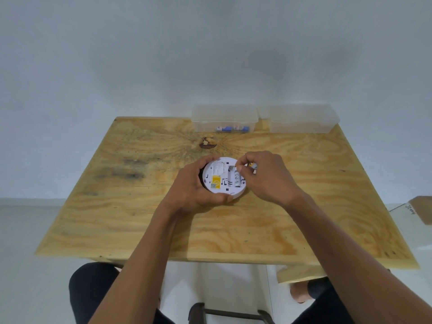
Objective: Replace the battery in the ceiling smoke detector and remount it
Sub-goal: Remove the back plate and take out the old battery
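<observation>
A round white smoke detector (218, 175) lies back-up on the plywood table (140, 218), with a yellow label and an open battery bay. One white battery (237, 179) sits in the bay. My left hand (194, 185) cups the detector's left and near rim. My right hand (266, 176) rests at the detector's right edge, its fingertips at the top of the bay. A second battery (253, 165) with a yellow end is held in that hand's fingers.
Two clear plastic boxes stand at the table's far edge: the left box (224, 118) holds several blue and white batteries (232, 129), the right box (301, 119) looks empty. A cardboard box (422, 208) is on the floor at right. A stool is under the table.
</observation>
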